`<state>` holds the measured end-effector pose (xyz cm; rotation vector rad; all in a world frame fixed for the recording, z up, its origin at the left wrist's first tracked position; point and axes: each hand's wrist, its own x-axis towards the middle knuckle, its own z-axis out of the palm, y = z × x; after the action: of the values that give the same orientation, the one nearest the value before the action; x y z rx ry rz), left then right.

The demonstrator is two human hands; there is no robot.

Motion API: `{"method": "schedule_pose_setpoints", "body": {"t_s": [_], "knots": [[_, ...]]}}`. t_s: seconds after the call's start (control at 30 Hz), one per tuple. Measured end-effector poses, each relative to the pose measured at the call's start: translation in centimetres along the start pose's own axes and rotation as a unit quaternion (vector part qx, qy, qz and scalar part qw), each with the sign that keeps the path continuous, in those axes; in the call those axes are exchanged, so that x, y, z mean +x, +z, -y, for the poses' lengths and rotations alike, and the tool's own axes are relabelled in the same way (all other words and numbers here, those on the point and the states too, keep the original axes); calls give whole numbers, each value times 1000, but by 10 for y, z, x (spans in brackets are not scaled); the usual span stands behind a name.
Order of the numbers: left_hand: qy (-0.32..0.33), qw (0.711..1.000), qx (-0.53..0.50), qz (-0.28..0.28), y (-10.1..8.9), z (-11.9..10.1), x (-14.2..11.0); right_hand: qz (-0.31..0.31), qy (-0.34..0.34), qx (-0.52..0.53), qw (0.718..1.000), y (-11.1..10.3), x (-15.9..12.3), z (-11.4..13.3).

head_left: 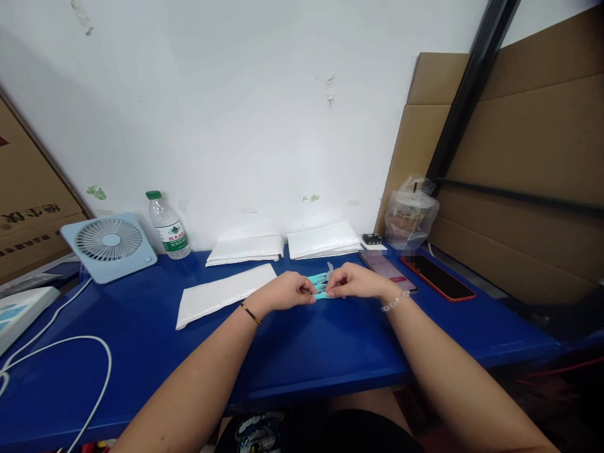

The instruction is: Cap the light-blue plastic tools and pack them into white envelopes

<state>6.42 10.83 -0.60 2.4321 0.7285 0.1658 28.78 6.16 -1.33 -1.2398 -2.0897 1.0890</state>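
Both of my hands meet over the blue table, around a small turquoise item with several narrow strips or slats; its exact kind I cannot make out. My left hand has its fingers closed on the item's left side. On the right side, my right hand pinches with thumb and fingertips, partly covering it. A small pale translucent piece sticks up beside the right fingers. Just left of my left hand lies a single white padded envelope.
Stacked white envelopes and a second stack lie against the wall. A blue fan and water bottle stand left, near a white cable. Right are two phones, a bagged cup and cardboard.
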Motion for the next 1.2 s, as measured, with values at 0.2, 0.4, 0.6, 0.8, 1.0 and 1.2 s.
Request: {"method": "schedule_pose_setpoints", "body": {"t_s": [0.2,0.4,0.6,0.8,1.0,1.2], "knots": [[-15,985,155,-71,3,2,1,-53,0,-98,994,-2,-1,-5],[-37,973,211,-85,4,11,5,-71,1,-248,966,-2,4,-17],[-75,966,229,-88,5,10,5,-71,26,-273,959,-8,-2,-16],[-84,966,232,-81,4,11,5,-62,13,-245,968,-3,0,-10],[-102,964,237,-69,3,11,5,-59,17,-234,970,-2,0,-10],[-100,964,240,-65,3,12,6,-57,19,-226,972,-2,1,-12]]}}
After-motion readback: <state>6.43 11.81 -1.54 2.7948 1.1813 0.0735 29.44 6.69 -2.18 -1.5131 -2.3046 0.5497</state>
